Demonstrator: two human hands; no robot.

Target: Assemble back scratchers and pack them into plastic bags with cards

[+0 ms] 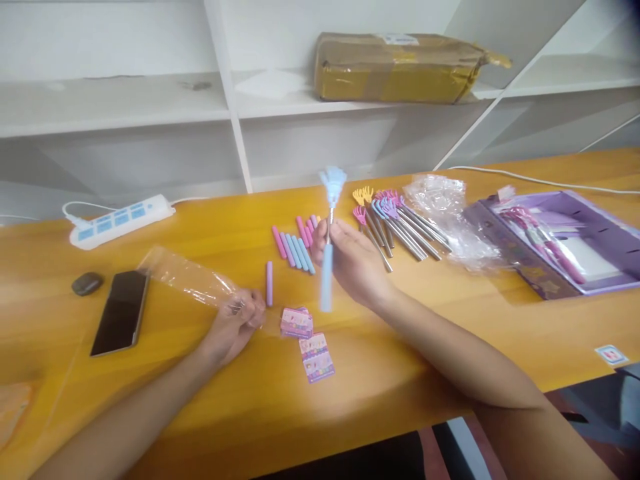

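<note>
Upright in my right hand [353,257] is a back scratcher [327,273] with a light blue claw head, a metal shaft and a blue grip; the fingers pinch its shaft. My left hand [239,323] is closed on a clear plastic bag [193,277] that stretches off to the left. Just right of that hand lies a single purple grip tube [269,283]. Behind it sit several blue, purple and pink grip tubes [297,252]. Printed cards [317,359] lie in front, between the hands. Several claw-headed metal rods [400,223] are piled behind my right hand.
At the right stands a purple box [535,273] with wrapped pink back scratchers inside, beside crumpled plastic bags [450,227]. To the left are a phone [120,312], a black earbud case-like object [87,284] and a power strip [123,221]. A taped carton [395,70] rests on the shelf.
</note>
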